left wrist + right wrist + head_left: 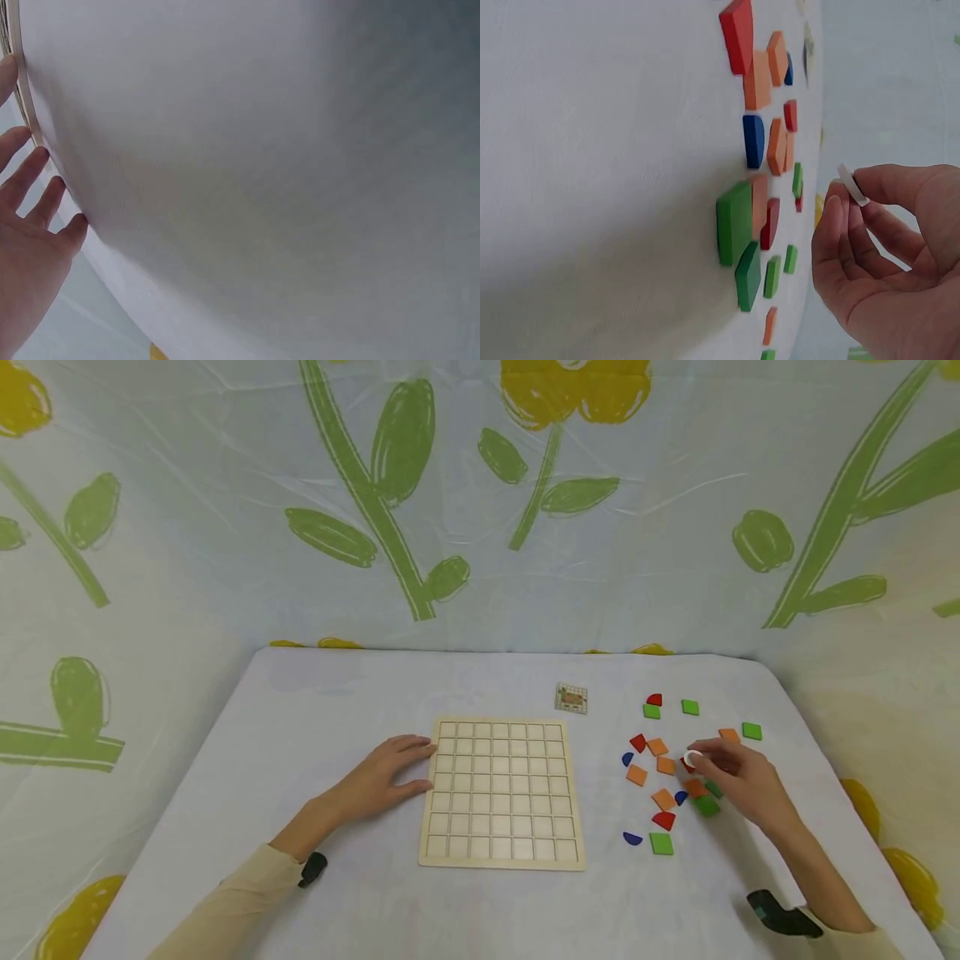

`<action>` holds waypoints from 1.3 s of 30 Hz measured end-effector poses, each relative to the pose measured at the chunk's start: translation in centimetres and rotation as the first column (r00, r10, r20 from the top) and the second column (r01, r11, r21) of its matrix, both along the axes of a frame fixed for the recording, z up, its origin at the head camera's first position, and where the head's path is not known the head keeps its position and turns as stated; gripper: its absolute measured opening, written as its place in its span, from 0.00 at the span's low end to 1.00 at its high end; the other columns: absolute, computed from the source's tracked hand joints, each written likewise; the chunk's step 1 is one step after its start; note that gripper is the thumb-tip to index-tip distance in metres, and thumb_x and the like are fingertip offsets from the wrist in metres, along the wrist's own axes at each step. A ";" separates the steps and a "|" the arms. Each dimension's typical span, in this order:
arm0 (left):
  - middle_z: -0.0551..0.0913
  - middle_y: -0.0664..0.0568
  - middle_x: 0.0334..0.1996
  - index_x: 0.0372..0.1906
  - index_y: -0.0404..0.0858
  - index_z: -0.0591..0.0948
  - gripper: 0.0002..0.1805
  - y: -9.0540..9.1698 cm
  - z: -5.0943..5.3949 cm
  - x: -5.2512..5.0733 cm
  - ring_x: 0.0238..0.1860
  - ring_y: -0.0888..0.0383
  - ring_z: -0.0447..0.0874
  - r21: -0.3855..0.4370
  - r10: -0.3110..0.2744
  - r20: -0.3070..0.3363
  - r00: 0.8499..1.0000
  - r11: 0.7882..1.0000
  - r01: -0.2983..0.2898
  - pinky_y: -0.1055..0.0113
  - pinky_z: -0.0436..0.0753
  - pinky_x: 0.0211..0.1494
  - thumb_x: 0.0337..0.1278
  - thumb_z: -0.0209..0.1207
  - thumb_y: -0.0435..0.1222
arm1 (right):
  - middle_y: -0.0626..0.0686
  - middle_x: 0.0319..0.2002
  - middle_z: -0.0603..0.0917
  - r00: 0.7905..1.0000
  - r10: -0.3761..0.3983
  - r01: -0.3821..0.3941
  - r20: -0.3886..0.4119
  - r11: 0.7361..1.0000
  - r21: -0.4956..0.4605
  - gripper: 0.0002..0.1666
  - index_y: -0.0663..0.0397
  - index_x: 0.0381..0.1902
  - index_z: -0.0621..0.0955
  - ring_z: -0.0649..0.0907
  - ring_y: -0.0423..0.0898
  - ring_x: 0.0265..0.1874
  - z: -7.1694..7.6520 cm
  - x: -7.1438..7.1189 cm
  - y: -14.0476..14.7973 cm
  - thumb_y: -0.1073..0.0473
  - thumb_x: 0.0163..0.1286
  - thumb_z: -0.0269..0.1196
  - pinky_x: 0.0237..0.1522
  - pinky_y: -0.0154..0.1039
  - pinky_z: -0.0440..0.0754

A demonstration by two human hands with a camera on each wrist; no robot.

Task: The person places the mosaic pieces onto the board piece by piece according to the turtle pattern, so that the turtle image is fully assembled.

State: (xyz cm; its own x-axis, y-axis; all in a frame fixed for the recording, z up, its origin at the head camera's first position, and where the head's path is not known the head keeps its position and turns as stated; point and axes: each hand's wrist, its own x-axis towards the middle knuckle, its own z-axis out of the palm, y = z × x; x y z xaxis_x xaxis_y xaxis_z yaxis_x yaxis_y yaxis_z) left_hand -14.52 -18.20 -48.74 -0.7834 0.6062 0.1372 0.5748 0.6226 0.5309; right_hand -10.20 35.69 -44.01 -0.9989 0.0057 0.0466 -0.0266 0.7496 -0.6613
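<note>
"Where's the white piece (693,758)?"

"In the right hand (742,781), above the coloured pieces on the right of the table (337,693)."

"How are those fingers set?"

"Narrow, pinching the piece at their tips."

"Which way does it point?"

"It's tilted. The right wrist view shows it nearly edge-on, its long line slanting from upper left to lower right of that view. From the head it looks rounded, so I can't name a longer axis on its face."

"And the left hand (382,779)?"

"Fingers apart, thumb well clear of them, tips at the left edge of the board (501,864)."

"How does the board lie?"

"Flat, one edge facing the person, its sides running away towards the far end of the table. It looks close to square; I can't tell which side is longer."

"Anything near it?"

"A small card (572,698), just beyond its far right corner."
</note>
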 end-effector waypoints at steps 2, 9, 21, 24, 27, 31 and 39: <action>0.72 0.41 0.71 0.71 0.34 0.75 0.33 -0.1 0.1 -0.1 0.73 0.40 0.67 0.002 -0.005 0.022 1.000 1.000 0.005 0.41 0.67 0.74 0.66 0.68 0.44 | 0.63 0.45 0.86 1.000 0.007 -0.007 -0.010 1.000 0.001 0.19 0.65 0.55 0.82 0.85 0.38 0.37 0.0 -0.1 -0.5 0.54 0.78 0.63 0.36 0.20 0.80; 0.70 0.41 0.73 0.72 0.35 0.74 0.34 -0.3 0.1 -0.2 0.74 0.40 0.65 -0.022 -0.011 0.047 0.999 1.000 0.012 0.42 0.66 0.75 0.66 0.68 0.45 | 0.61 0.44 0.86 1.000 0.012 -0.011 0.024 0.998 -0.055 0.21 0.64 0.55 0.82 0.86 0.51 0.39 0.1 -0.8 -2.3 0.51 0.77 0.63 0.36 0.26 0.84; 0.68 0.40 0.74 0.74 0.35 0.72 0.35 -0.2 0.1 -0.1 0.75 0.38 0.62 -0.036 -0.013 0.065 0.998 0.999 0.015 0.40 0.65 0.75 0.68 0.66 0.45 | 0.62 0.50 0.86 0.992 0.043 -0.018 0.119 0.978 -0.208 0.24 0.62 0.56 0.80 0.89 0.40 0.42 1.0 -2.3 -5.8 0.46 0.78 0.62 0.44 0.31 0.86; 0.67 0.41 0.75 0.75 0.36 0.71 0.35 -0.3 0.1 0.0 0.76 0.39 0.61 -0.039 -0.008 0.069 0.998 0.999 0.011 0.41 0.64 0.75 0.68 0.66 0.45 | 0.63 0.50 0.85 0.990 0.067 -0.032 0.125 0.965 -0.259 0.25 0.64 0.57 0.79 0.90 0.44 0.43 1.1 -2.7 -6.8 0.48 0.78 0.63 0.45 0.32 0.87; 0.67 0.41 0.76 0.75 0.36 0.70 0.36 -0.4 0.1 0.0 0.77 0.40 0.60 -0.042 -0.011 0.069 0.998 0.999 0.014 0.41 0.63 0.76 0.69 0.66 0.45 | 0.64 0.50 0.84 0.988 0.081 -0.038 0.134 0.954 -0.297 0.25 0.66 0.58 0.78 0.90 0.50 0.44 1.1 -3.1 -7.6 0.50 0.77 0.64 0.47 0.30 0.86; 0.68 0.40 0.75 0.75 0.35 0.70 0.35 -0.4 0.0 0.0 0.76 0.38 0.61 -0.049 -0.033 0.030 0.999 0.998 0.035 0.37 0.61 0.75 0.69 0.65 0.45 | 0.64 0.48 0.84 0.986 0.102 -0.054 0.133 0.945 -0.323 0.24 0.68 0.59 0.78 0.90 0.52 0.44 1.0 -3.6 -8.5 0.53 0.78 0.63 0.48 0.32 0.86; 0.68 0.42 0.75 0.76 0.37 0.69 0.36 -0.5 0.1 0.0 0.77 0.39 0.61 -0.105 -0.043 -0.008 0.999 0.994 0.042 0.32 0.55 0.76 0.71 0.63 0.47 | 0.63 0.47 0.85 0.982 0.147 -0.095 0.117 0.926 -0.364 0.22 0.67 0.59 0.78 0.89 0.57 0.45 0.7 -4.8 -10.3 0.54 0.77 0.63 0.47 0.31 0.86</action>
State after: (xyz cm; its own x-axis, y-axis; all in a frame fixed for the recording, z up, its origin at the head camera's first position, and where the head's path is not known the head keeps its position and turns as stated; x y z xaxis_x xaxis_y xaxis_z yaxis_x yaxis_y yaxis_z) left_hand -14.56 -18.68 -48.69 -0.7552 0.6507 0.0791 0.6074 0.6492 0.4578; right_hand -15.03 25.35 -43.29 -0.9892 -0.1255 -0.0762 0.0098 0.4612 -0.8873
